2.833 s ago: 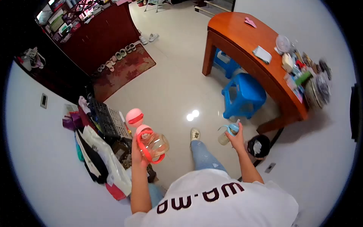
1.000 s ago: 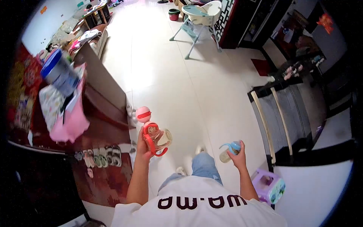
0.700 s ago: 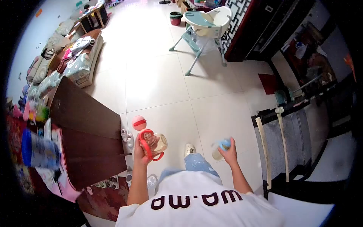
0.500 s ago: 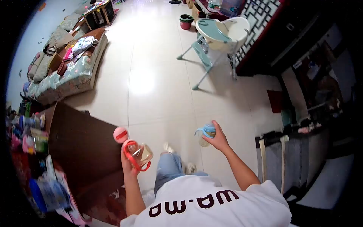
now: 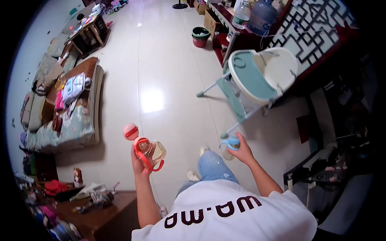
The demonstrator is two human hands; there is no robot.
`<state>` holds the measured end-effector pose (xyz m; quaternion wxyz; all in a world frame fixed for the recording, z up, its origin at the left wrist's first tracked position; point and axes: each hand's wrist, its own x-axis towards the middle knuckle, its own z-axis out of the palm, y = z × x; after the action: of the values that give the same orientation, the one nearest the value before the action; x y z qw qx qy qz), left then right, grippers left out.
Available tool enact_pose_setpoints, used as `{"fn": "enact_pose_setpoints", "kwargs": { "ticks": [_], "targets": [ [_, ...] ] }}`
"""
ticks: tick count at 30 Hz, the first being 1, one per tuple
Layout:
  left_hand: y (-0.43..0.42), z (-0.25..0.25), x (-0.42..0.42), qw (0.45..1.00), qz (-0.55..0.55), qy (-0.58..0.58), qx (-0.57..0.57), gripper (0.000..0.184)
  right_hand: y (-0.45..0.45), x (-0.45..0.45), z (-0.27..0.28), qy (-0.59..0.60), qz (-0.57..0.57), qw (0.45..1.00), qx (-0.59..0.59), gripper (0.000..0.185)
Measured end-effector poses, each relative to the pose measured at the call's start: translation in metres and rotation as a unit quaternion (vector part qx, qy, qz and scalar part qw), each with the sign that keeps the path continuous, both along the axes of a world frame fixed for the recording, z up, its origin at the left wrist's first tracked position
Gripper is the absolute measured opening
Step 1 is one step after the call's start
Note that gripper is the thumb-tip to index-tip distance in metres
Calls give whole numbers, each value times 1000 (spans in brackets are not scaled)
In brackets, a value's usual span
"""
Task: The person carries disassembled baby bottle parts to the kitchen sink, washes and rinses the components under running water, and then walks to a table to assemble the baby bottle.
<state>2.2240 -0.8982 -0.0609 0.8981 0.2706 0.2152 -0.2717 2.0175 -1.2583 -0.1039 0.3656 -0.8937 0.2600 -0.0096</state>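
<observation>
In my left hand (image 5: 139, 164) is a clear baby bottle (image 5: 159, 151) with a red collar and red side handles. Its pink round lid (image 5: 130, 131) with a red band hangs flipped back beyond the collar. My right hand (image 5: 244, 152) grips a smaller baby bottle (image 5: 233, 143) with a light blue top and a blue handle loop. Fingers wrap around that top, and the bottle's clear lower part shows below it. Both bottles are held up in front of my body, well apart from each other, over the tiled floor.
A green and white high chair (image 5: 257, 76) stands ahead on the right. To the left are a sofa (image 5: 80, 120) with clothes and bags, and a brown cabinet (image 5: 108, 213) with clutter. A red bin (image 5: 200, 38) and a box (image 5: 212, 22) are farther off.
I have walked forward: the high chair and sofa appear nearer, and the brown cabinet has slid back on my left. Both hands keep their bottles.
</observation>
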Motion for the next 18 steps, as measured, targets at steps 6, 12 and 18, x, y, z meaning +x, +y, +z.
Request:
{"fn": "enact_pose_setpoints", "kwargs": {
  "ticks": [6,12,18],
  "targets": [
    [-108,-15,212,998,-62,-26,5,45,-91,188,-60,-46,-103,993,31,87],
    [-164,-3,380,998,-42,22,28,43,-161,443,-7,-94,-45,994,23,87],
    [-213,-25,584,999,9,17,34,45,-229,695,-2,-139,2,990,18,85]
  ]
}}
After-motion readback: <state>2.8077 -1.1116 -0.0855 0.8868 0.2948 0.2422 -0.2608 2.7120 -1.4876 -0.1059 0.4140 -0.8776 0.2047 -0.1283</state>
